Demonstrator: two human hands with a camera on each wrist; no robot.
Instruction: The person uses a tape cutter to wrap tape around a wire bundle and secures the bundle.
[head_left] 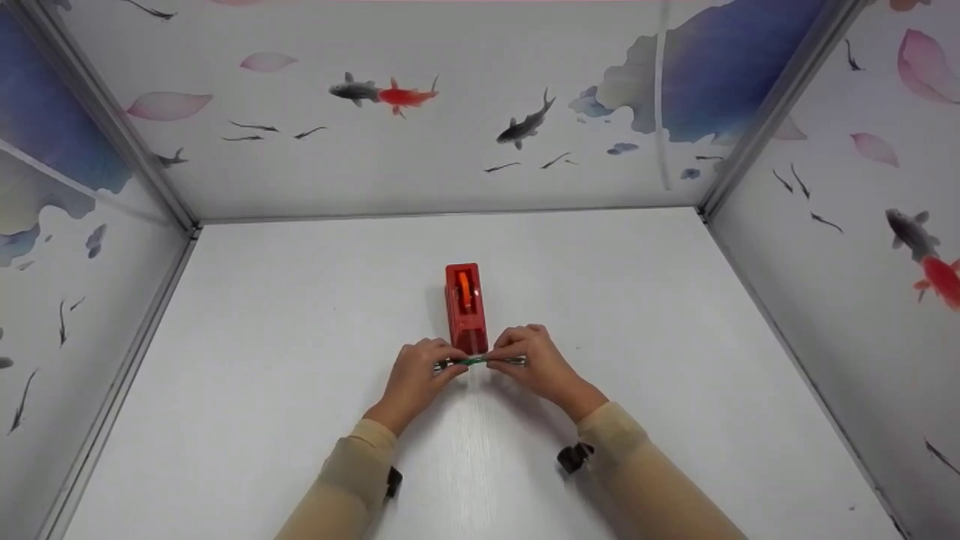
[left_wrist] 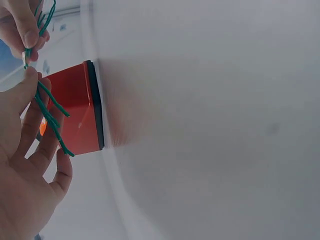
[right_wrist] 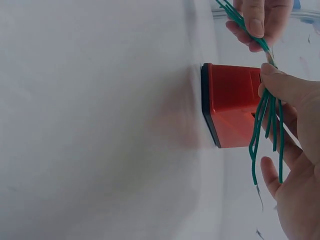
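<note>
In the head view a bundle of thin green cords [head_left: 474, 361] spans the gap between both hands, close at the near end of a red tape dispenser [head_left: 451, 319]. My left hand [head_left: 421, 375] pinches it between thumb and fingers on the left. On the right, my right hand [head_left: 541, 367] pinches it likewise. The wrist views show loose cord ends [left_wrist: 48, 115] hanging past the left fingers and several more cord ends [right_wrist: 274, 125] past the right ones. A short pale, tape-like band [right_wrist: 270, 58] lies on the bundle between the hands.
An orange wheel [head_left: 465, 291] sits inside the dispenser. The white tabletop [head_left: 300, 337] is bounded by a back panel [head_left: 435, 172] and side panels printed with fish and petals. Dark wrist cameras [head_left: 574, 457] hang under the tan sleeves.
</note>
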